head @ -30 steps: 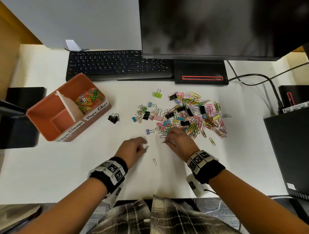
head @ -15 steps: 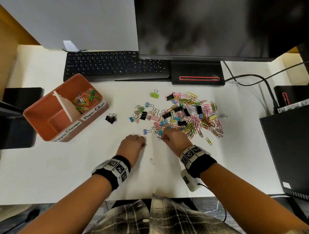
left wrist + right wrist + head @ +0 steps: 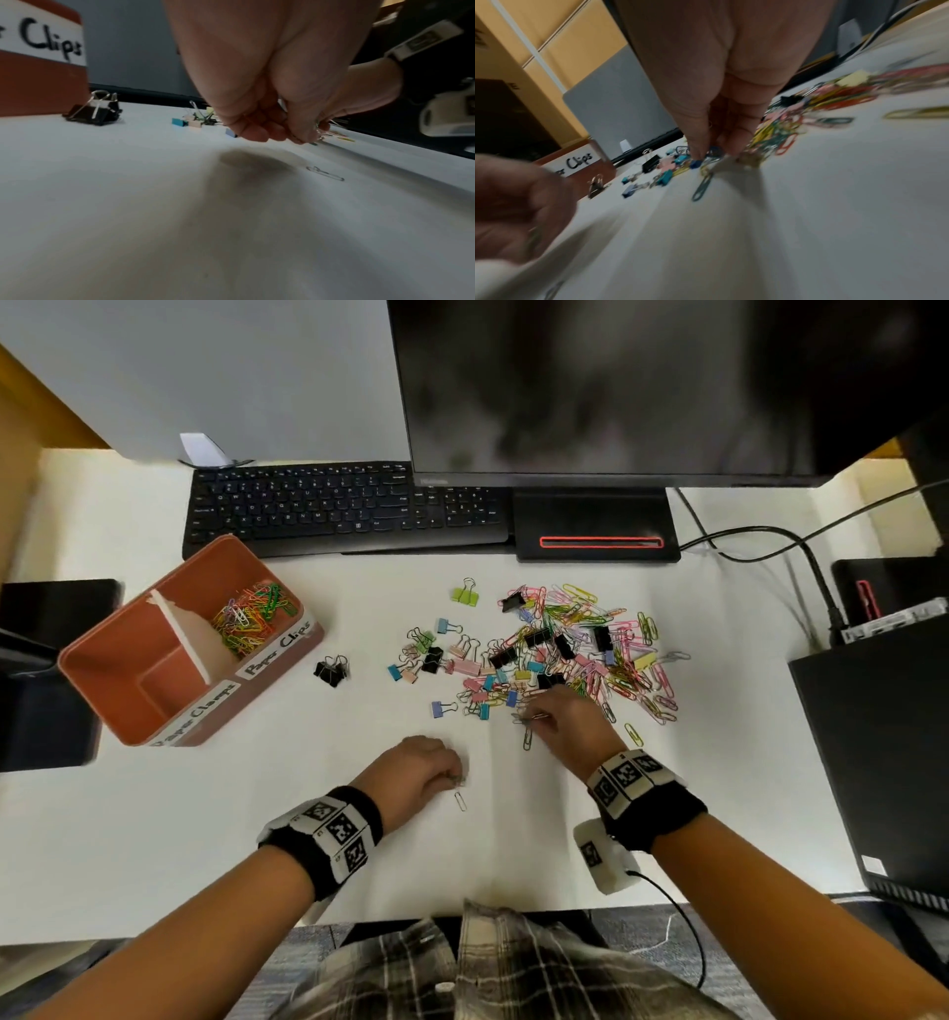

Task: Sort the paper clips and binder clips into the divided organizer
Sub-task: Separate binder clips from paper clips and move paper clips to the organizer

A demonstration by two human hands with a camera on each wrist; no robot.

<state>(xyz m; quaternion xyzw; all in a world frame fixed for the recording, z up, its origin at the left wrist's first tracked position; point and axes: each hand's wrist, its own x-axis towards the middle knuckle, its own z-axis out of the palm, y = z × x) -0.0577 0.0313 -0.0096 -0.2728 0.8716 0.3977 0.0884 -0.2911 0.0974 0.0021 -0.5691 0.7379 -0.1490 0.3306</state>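
Right hand (image 3: 567,719) pinches a paper clip (image 3: 534,717) at the pile's (image 3: 580,644) near edge (left hand (image 3: 418,770) curled around clips).

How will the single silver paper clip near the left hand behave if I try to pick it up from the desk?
The silver paper clip is thin wire lying flat on the smooth white desk, so it will probably slide before fingertips catch it. It looks very light and fairly stiff. Being flat, it should not roll.
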